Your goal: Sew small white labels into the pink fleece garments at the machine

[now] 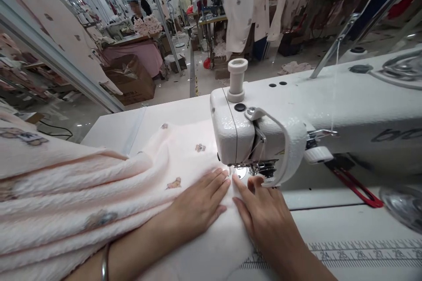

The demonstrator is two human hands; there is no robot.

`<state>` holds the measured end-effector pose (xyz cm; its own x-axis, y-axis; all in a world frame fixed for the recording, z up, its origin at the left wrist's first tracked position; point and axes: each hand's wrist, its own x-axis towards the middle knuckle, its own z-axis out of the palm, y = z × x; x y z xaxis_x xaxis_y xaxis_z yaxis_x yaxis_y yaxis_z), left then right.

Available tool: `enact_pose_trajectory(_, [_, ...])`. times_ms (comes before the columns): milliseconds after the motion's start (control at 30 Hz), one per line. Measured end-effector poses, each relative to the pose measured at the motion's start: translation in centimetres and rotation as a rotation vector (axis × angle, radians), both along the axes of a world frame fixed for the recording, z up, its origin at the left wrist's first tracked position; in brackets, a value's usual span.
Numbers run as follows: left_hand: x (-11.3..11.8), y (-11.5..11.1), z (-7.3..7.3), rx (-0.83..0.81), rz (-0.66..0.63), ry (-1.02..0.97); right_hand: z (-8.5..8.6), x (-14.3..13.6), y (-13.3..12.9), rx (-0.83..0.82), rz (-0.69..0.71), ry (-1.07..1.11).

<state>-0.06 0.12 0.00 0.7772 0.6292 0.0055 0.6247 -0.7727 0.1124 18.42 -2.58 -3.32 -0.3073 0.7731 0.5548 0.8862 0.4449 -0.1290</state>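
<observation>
- Our left hand (198, 204): flat, palm down on the pale pink fabric (99, 193), fingers laid close together and stretched toward 1 o'clock, tips just short of the presser foot (238, 171). A thin bangle (104, 263) sits on that wrist.
- Our right hand (263, 210): also flat on the fabric, just beside the left at its 3 o'clock, fingers together and pointing to 11 o'clock; the forefinger tip nearly meets the left fingertips. Neither hand grips anything.
- Pale pink fabric: printed with small figures, bunched in thick folds at 9 o'clock, its smooth edge running under both hands to the needle area.
- Sewing machine (329, 114): white, its head directly at 12 o'clock of the hands, overhanging the needle area and hiding the needle itself from us. A white spool pin (237, 79) stands on top.
- Table (346, 224): white, with a printed ruler strip (362, 252) at 4 o'clock of the right hand and a red part (356, 189) at 3 o'clock.
- Background, 11 to 12 o'clock: a cardboard box (132, 79), hanging garments (260, 0), another person (135, 9) at a far workbench.
</observation>
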Motion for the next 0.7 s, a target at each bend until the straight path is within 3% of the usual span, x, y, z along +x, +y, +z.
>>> enact_pose_trajectory(700, [-0.3, 1.1, 0.5, -0.007, -0.003, -0.065, -0.6, 0.1, -0.2, 0.014, -0.045, 0.009])
